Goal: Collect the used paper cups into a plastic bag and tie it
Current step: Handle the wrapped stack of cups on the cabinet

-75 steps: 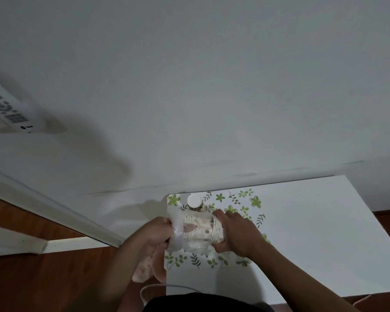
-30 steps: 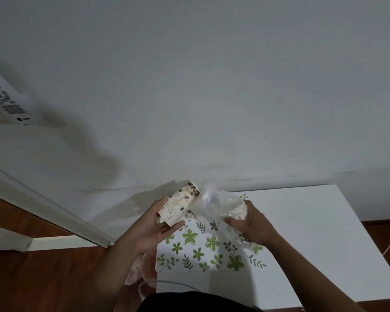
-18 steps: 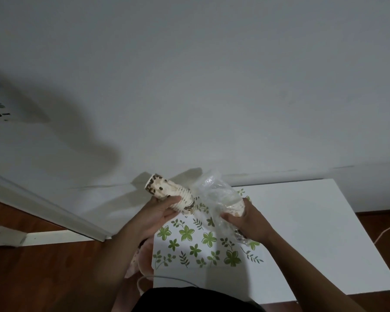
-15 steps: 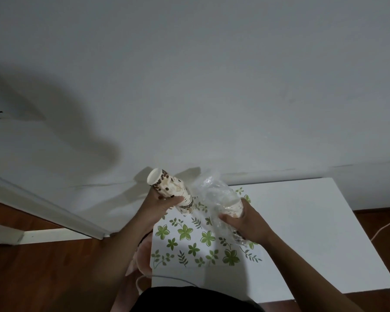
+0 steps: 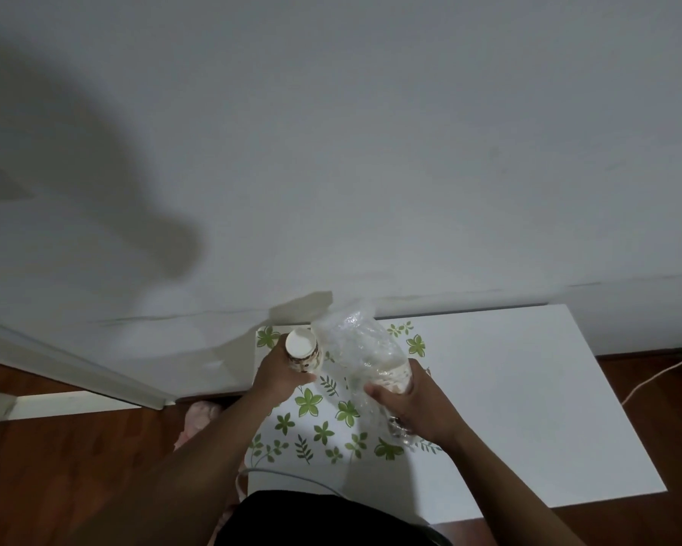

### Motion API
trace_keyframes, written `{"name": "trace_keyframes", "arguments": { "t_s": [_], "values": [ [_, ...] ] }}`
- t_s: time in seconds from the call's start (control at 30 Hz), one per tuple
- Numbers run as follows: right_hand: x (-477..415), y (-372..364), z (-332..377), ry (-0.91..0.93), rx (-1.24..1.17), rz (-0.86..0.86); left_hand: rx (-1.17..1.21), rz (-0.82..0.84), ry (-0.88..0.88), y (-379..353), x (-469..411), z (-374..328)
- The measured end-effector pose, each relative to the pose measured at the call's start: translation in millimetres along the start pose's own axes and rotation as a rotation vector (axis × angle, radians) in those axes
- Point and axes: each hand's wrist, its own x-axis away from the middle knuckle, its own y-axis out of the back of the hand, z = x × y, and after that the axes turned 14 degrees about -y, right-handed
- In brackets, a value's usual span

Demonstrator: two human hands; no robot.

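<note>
The room was dim and grey, and my shadow fell large and soft-edged across the wall. The wide lens bent the skirting board near the frame's edge.

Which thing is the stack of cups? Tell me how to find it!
Look at the white table by the wall, at the mat with green flowers. Above the mat's far left corner, the left hand holds the stack of cups. It is brown-spotted paper with a white round end, unlike the crinkly clear bag beside it.
</note>
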Motion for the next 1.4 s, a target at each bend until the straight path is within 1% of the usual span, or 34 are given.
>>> {"name": "trace_keyframes", "arguments": {
  "t_s": [0.1, 0.17, 0.2, 0.23, 0.27, 0.3, 0.33, 0.4, 0.43, 0.47, 0.53, 0.63, 0.7, 0.83, 0.9, 1.07, 1.17, 1.3, 1.4],
  "values": [
    [2, 3, 1, -0.016, -0.002, -0.001, -0.013, 0.099, 0.017, 8, -4, 2],
    [5, 8, 4, -0.043, -0.021, 0.012, -0.119, 0.212, 0.084, 25, -2, -10],
    [5, 11, 6, -0.047, -0.016, 0.021, -0.216, 0.256, 0.136, 39, 0, -19],
    [5, 13, 8, -0.038, -0.008, 0.031, -0.336, 0.275, 0.169, 54, 2, -26],
    [6, 16, 13, -0.03, 0.013, 0.04, -0.436, 0.266, 0.159, 70, 6, -38],
    [7, 19, 18, -0.02, 0.051, 0.05, -0.473, 0.21, 0.102, 87, 9, -48],
    [9, 22, 24, -0.009, 0.1, 0.056, -0.445, 0.117, 0.03, 101, 14, -60],
    [13, 29, 38, -0.001, 0.22, 0.064, -0.276, -0.079, -0.128, 122, 27, -83],
    [14, 32, 45, 0.011, 0.272, 0.061, -0.175, -0.106, -0.184, 129, 35, -93],
    [16, 34, 52, 0.029, 0.315, 0.066, -0.081, -0.066, -0.232, 134, 42, -106],
    [19, 34, 66, 0.077, 0.351, 0.093, -0.001, 0.073, -0.259, 134, 53, -119],
    [24, 33, 84, 0.14, 0.358, 0.164, -0.076, 0.245, -0.246, 124, 55, -111],
    [33, 31, 98, 0.186, 0.38, 0.206, -0.132, 0.298, -0.233, 117, 55, -98],
    [37, 24, 104, 0.196, 0.389, 0.262, -0.183, 0.314, -0.254, 105, 61, -93],
    [37, 21, 104, 0.203, 0.415, 0.244, -0.193, 0.346, -0.313, 99, 63, -97],
    [38, 14, 100, 0.229, 0.468, 0.216, -0.236, 0.443, -0.337, 83, 61, -97],
    [36, 9, 96, 0.274, 0.465, 0.223, -0.34, 0.481, -0.372, 71, 62, -96],
    [34, 8, 94, 0.3, 0.456, 0.18, -0.383, 0.415, -0.378, 69, 60, -94],
    [35, 11, 95, 0.241, 0.465, 0.149, -0.356, 0.381, -0.35, 76, 60, -101]
  ]
}}
